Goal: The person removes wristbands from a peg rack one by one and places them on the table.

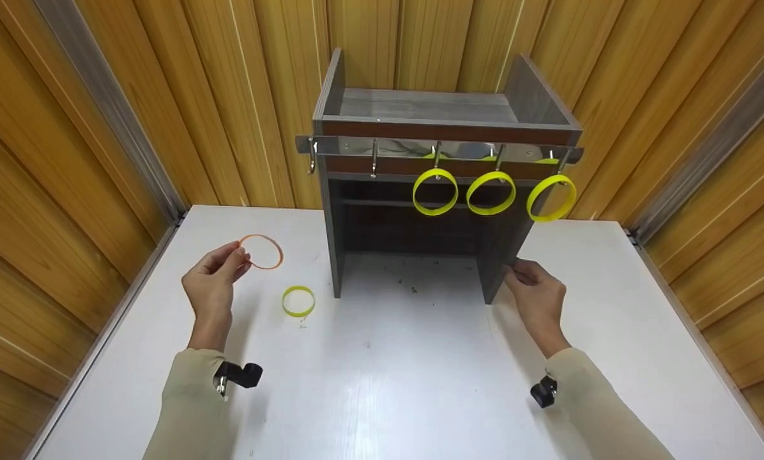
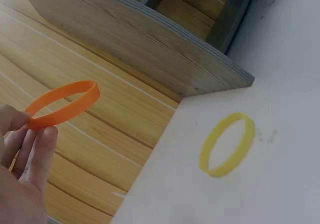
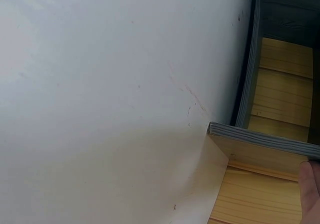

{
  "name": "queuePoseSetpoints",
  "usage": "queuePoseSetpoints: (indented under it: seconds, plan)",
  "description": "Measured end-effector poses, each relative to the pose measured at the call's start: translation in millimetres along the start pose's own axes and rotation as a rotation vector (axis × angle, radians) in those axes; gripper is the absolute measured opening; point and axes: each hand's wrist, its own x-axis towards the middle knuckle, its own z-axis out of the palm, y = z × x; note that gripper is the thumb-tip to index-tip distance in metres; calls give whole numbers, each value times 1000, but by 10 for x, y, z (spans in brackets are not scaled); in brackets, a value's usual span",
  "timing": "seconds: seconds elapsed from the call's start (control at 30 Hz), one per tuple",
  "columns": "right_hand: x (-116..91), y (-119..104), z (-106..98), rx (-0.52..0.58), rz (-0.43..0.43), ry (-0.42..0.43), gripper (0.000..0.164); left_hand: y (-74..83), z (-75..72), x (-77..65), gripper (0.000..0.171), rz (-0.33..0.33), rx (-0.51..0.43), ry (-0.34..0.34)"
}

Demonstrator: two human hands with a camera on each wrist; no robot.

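My left hand (image 1: pixel 213 284) is raised at the left and pinches an orange wristband (image 2: pixel 64 116) between thumb and fingertips. Beneath it, a yellow wristband (image 1: pixel 298 301) lies on the white table. A grey wooden rack (image 1: pixel 331 230) stands in the middle, with a metal hook rail (image 1: pixel 400 148) across its front. Three yellow wristbands hang from the hooks at the right: one (image 1: pixel 434 211), another (image 1: pixel 492 209) and a third (image 1: pixel 552 217). Low on the rack's right panel, my right hand (image 1: pixel 538 297) touches the outer side, fingertips (image 3: pixel 306 176) right below the front edge.
Two hooks at the rail's left end, the outer hook (image 1: pixel 312 160) and the inner hook (image 1: pixel 374 163), carry no band. Wood-plank walls (image 1: pixel 260 96) enclose the white table (image 1: pixel 407 396) at the back and sides. Small dark specks dot the tabletop beneath the rack.
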Motion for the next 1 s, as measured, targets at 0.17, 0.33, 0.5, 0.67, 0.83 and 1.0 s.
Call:
queuePoseSetpoints:
  seconds: [0.17,0.33,0.5,0.67,0.83,1.0]
  plan:
    - [-9,2,4,18,8,-5,17,-198,-98,46,30,-53,11,22]
    - [-15,-3,-12,43,25,-25,19,-341,-150,58,27,-72,-23,35]
    - [-10,-1,-15,19,32,-19,18,-449,-190,68,27,-119,2,46]
    - [-4,6,-10,23,29,-15,17,-566,-243,66,28,-164,6,51]
    - [1,9,-6,24,25,-17,17,-668,-294,61,30,-166,35,57]
    - [-2,8,-6,10,21,-16,17,-717,-337,47,31,-201,93,53]
